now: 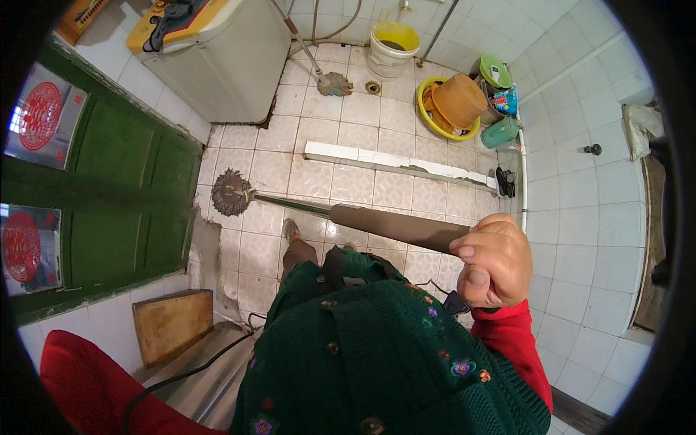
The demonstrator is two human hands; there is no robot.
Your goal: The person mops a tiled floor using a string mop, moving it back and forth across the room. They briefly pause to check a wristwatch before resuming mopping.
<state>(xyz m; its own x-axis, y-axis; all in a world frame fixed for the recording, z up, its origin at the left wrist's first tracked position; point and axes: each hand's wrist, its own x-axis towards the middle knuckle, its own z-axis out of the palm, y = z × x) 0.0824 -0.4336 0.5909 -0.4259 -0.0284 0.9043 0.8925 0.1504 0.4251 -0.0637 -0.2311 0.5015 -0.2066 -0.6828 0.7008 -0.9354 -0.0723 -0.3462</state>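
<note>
My right hand [495, 262], in a red sleeve, is closed around the upper end of a mop [395, 226]. Its grey-brown grip runs left into a shiny metal pole, which leads to a round, shaggy grey mop head [230, 192]. That head rests on the tiled floor [279, 170] close to the green door. At the lower left my left arm [94, 384] shows only as a red sleeve, and the hand itself is outside the picture. One of my shoes [291, 230] stands just below the mop pole.
A low tiled ledge [391, 161] crosses the floor. Beyond it are a washing machine [217, 65], a second mop [333, 84], a white bucket [391, 59] and a yellow basin [470, 135] holding an orange tub [460, 101]. A green door [109, 181] lies left; a wooden board [174, 326] leans below it.
</note>
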